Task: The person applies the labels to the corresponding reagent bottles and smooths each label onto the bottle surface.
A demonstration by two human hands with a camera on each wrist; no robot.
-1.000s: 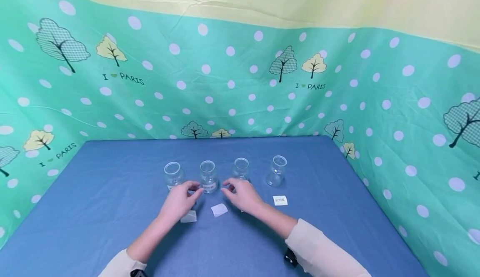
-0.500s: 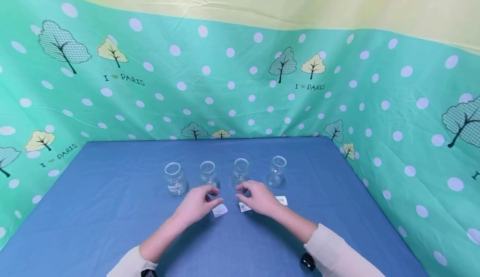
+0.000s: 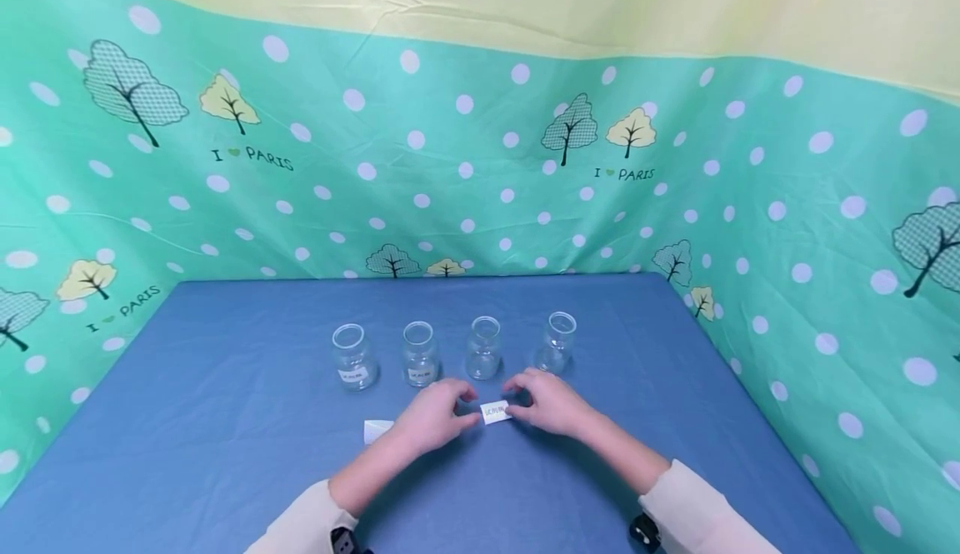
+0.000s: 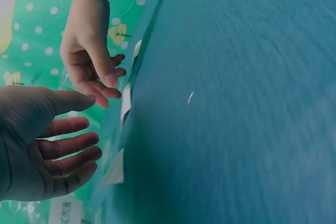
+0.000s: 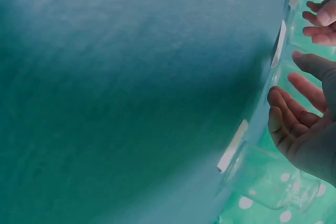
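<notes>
A small white paper label with dark writing lies on the blue table, between my two hands. My left hand is to its left, thumb and fingers apart and holding nothing. On the other side, my right hand reaches in with its fingertips right at the label's edge. In the left wrist view, the left hand has spread fingers and the right hand faces it, with the label standing slightly raised nearby. The right wrist view shows the right hand with loosely bent fingers.
Several clear glass jars stand in a row behind the hands. The leftmost jar and its neighbour bear white labels; the third jar shows none. The rightmost jar is partly covered by the right hand. Another label lies left.
Both hands have moved right along the row, from beside the second jar to the label before the third jar. The jars stand where they were.
</notes>
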